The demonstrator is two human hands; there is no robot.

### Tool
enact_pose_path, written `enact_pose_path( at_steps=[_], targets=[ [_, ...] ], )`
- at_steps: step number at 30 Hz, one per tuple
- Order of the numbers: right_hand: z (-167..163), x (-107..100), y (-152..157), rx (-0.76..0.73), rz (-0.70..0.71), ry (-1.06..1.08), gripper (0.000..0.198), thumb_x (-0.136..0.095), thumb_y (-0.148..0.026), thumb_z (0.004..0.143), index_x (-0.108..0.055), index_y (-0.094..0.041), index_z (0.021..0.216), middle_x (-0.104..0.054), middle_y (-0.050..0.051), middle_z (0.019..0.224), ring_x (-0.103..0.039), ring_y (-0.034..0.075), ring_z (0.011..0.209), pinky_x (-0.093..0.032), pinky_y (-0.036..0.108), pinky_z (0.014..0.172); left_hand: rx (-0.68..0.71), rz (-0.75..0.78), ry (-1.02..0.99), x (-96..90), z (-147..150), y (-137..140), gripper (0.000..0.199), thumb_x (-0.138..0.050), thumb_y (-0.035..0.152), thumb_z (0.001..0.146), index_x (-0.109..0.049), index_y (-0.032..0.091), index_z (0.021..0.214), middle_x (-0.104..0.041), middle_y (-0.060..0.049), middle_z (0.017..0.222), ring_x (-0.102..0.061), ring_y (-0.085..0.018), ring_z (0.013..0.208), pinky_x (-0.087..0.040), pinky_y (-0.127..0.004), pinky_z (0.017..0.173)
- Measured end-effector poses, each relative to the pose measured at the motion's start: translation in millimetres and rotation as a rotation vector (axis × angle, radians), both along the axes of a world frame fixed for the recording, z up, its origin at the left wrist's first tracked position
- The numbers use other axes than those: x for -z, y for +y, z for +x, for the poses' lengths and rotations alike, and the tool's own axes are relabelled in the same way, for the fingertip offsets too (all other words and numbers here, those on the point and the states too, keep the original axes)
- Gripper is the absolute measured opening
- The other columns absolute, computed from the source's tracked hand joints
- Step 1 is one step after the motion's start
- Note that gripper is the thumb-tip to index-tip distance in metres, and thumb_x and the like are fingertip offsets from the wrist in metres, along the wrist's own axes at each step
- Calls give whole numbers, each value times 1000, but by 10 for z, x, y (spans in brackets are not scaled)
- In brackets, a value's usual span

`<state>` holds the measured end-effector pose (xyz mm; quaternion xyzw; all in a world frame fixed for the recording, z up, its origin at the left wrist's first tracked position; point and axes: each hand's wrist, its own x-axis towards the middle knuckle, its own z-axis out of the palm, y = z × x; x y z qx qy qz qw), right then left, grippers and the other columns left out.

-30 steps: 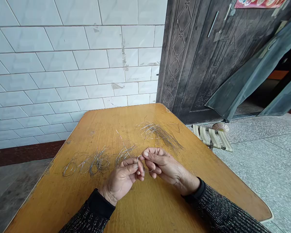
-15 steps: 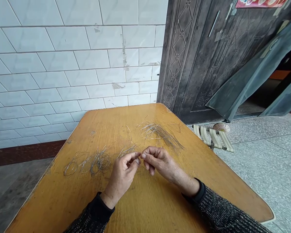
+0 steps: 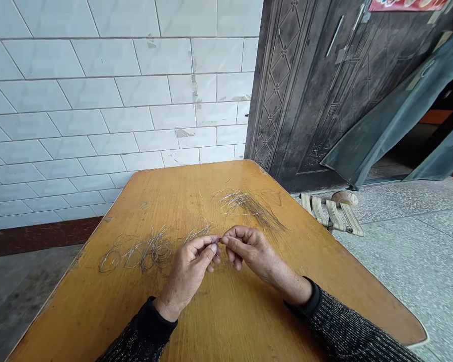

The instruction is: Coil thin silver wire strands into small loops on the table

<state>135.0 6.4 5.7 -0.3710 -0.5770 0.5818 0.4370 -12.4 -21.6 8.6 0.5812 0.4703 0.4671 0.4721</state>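
Note:
My left hand (image 3: 191,271) is closed in a pinch on a thin wire (image 3: 203,203), whose free length sticks up above the fingers. Fingertip to fingertip with it, my right hand (image 3: 249,249) pinches the same wire close by; the exact grip is too small to see. Beyond my right hand lies a loose bundle of straight thin wires (image 3: 249,206). Left of my left hand are several coiled wire loops (image 3: 156,251). A smaller clump of wire (image 3: 198,232) lies just behind my left fingers, partly hidden by them.
Everything lies on a yellow-brown wooden table (image 3: 226,327) with worn edges. A white tiled wall (image 3: 98,95) stands behind it, with a dark patterned door (image 3: 298,100) to the right. Beyond the table's right edge is a low stool with striped straps (image 3: 334,213).
Both hands stay in nearly the same spot. The left thumb and fingers have shifted slightly, and the upright wire end has tilted a little to the right.

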Motion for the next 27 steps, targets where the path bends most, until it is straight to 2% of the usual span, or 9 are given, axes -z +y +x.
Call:
enact_pose_path(
  at_steps=[5, 11, 16, 21, 27],
  targets=[
    [-2, 22, -26, 52, 82, -70, 29, -57, -42, 75, -53, -16, 64, -52, -5, 47, -42, 4, 32, -31, 16, 32, 28, 0, 35, 21, -31, 24, 30, -53, 34, 76, -66, 13, 94, -59, -3, 68, -50, -12, 59, -41, -24, 53],
    [-10, 49, -66, 77, 209, -237, 22, -50, -32, 80, -53, -16, 64, -52, -4, 49, -42, 4, 35, -31, 16, 36, 57, 131, 335, -37, -36, 17, 23, -45, 23, 76, -63, 14, 63, -41, 4, 50, -35, -8, 48, -28, -21, 45],
    [-26, 39, -99, 98, 256, -316, 21, -50, -29, 79, -54, -17, 63, -52, -4, 48, -42, 4, 35, -31, 17, 37, 17, 212, 455, -83, 10, 1, 26, -40, 16, 73, -58, 15, 55, -36, 5, 48, -30, -8, 46, -23, -21, 44],
    [-29, -25, -103, 8, 108, -119, 17, -56, -32, 72, -55, -16, 67, -54, -3, 50, -43, 5, 38, -32, 17, 37, -34, 242, 444, -80, -8, 15, 26, -40, 17, 73, -57, 15, 54, -39, 4, 50, -32, -8, 47, -25, -21, 45],
    [12, -56, -38, 28, -46, 45, 25, -66, -33, 62, -55, -15, 76, -54, -5, 47, -40, 4, 37, -32, 16, 36, 10, 105, 376, -74, -53, 15, 22, -43, 21, 74, -62, 15, 65, -35, 6, 48, -31, -8, 45, -24, -20, 42]
  ],
)
